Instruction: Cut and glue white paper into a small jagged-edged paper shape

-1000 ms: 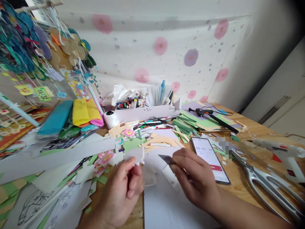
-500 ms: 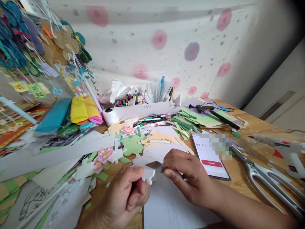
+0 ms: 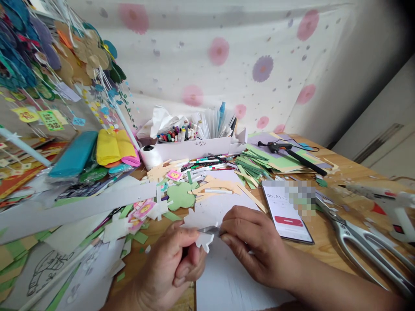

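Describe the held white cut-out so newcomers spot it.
On the brown wooden table lies a large white sheet. Above it, the left hand pinches the small flat white cut-out, the only white piece with a grey metal blade across it.

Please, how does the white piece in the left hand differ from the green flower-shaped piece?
The white piece is held in the left hand; the green flower-shaped piece lies among paper scraps. The white piece has small pointed edges, but the green flower-shaped piece has broad rounded lobes. A blade partly covers the white piece; none covers the green flower-shaped piece. Both are flat cut-outs.
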Action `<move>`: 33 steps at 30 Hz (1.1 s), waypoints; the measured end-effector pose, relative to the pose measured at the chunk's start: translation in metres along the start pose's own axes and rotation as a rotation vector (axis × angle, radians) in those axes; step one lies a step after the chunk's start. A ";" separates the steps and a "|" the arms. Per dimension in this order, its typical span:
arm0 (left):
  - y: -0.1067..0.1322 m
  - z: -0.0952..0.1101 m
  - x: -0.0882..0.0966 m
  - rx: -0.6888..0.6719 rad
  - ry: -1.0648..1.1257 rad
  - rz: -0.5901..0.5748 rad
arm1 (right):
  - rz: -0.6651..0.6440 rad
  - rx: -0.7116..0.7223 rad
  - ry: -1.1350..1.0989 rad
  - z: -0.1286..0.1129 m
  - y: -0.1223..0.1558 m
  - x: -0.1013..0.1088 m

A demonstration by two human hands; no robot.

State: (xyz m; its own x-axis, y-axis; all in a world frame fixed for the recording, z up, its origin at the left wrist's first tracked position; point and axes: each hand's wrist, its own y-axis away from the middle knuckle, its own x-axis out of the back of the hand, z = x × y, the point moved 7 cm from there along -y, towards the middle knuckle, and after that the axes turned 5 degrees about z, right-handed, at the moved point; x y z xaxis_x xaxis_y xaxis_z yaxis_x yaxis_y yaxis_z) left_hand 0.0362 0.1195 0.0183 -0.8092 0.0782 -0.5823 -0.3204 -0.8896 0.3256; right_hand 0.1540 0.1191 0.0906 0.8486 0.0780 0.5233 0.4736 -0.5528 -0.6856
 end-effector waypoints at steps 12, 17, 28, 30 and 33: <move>0.001 0.000 -0.001 -0.024 -0.044 0.011 | -0.051 -0.053 -0.082 0.005 0.000 -0.006; 0.001 0.001 0.000 -0.037 -0.057 0.041 | -0.074 -0.058 -0.086 0.006 -0.002 -0.005; -0.003 -0.001 0.004 -0.012 -0.050 0.076 | -0.152 -0.084 -0.045 0.012 -0.001 -0.006; -0.003 -0.002 0.004 -0.002 -0.043 0.071 | -0.180 -0.094 -0.045 0.013 -0.001 -0.007; -0.004 -0.002 0.003 0.007 -0.034 0.065 | -0.193 -0.114 -0.064 0.015 -0.002 -0.008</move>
State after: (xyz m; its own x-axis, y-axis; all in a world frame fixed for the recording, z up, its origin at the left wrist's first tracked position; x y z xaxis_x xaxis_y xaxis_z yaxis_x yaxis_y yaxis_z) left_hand 0.0364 0.1229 0.0140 -0.8445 0.0362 -0.5344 -0.2703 -0.8901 0.3669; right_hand 0.1501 0.1324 0.0804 0.7599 0.2412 0.6036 0.6017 -0.6124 -0.5128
